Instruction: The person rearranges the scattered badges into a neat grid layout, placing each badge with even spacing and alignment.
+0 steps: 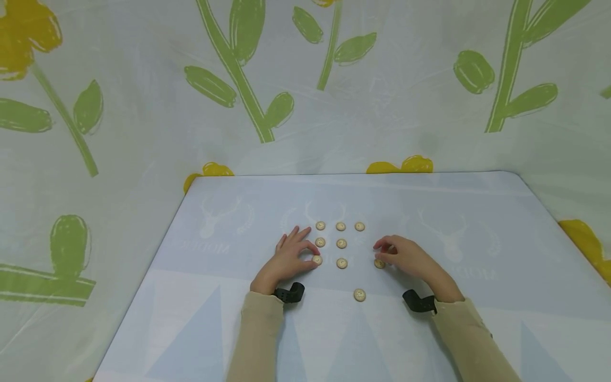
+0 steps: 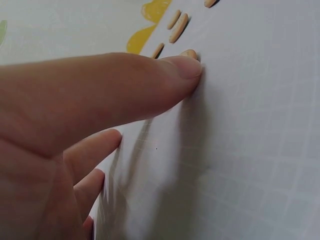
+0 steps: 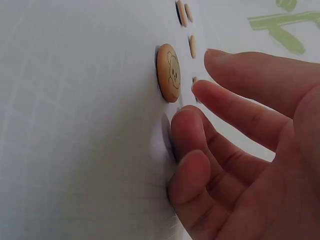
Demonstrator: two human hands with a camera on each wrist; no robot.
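Observation:
Several small round tan pieces lie on the table in short rows; the nearest in the right wrist view bears a printed animal face. My left hand point(image 1: 285, 260) pinches one round piece point(image 1: 317, 260) at the lower left of the rows between thumb and forefinger, its other fingers spread. That piece is mostly hidden behind the thumb in the left wrist view. My right hand point(image 1: 404, 257) hovers over another round piece point(image 1: 379, 263) right of the rows. In the right wrist view its thumb and forefinger stand apart with nothing between them, beside a face piece point(image 3: 168, 73).
A top row ends at a round piece point(image 1: 359, 226) on the right. Nearer the person lies a lone piece point(image 1: 359, 295) between the forearms. The pale blue and white tabletop point(image 1: 191, 329) meets a flower-patterned cloth point(image 1: 157, 106) behind and at the sides.

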